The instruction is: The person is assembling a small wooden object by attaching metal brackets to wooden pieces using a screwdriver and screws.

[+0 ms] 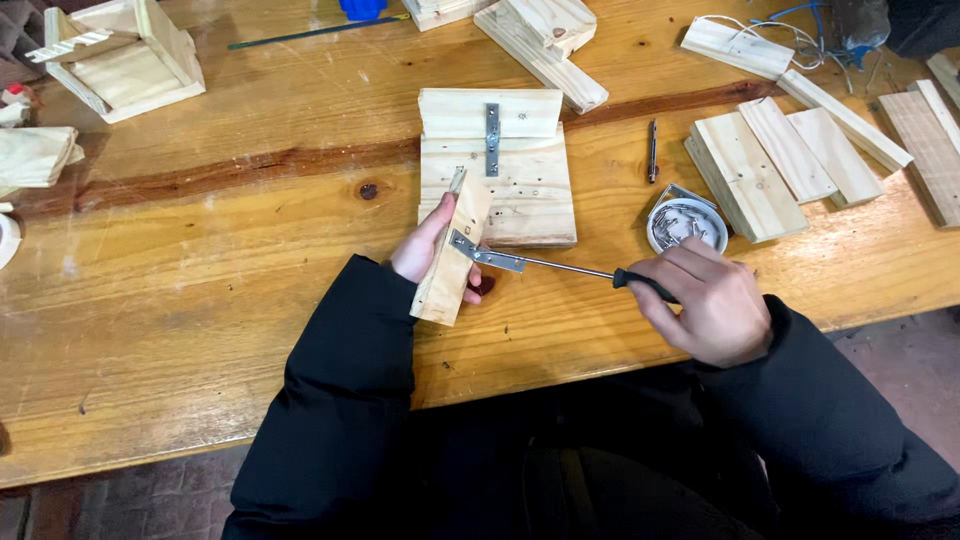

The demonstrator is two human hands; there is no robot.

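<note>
My left hand (pixel 428 247) grips a small pine block (pixel 452 262) tilted on edge at the table's near side. A flat metal bracket (pixel 487 255) lies against the block's face. My right hand (pixel 708 300) is closed around the black handle of a screwdriver (pixel 580 270), whose shaft runs left to the bracket. Just behind the block lie two joined pine boards (pixel 505 170) with a metal strap (pixel 492 140) across their seam.
A round tin of screws (pixel 687 222) sits right of the boards, a loose bit (pixel 652 150) behind it. Pine slats (pixel 775 160) lie at right, stacked wood (pixel 545 35) at the back, a small wooden house (pixel 125 55) far left. The table edge runs close to my body.
</note>
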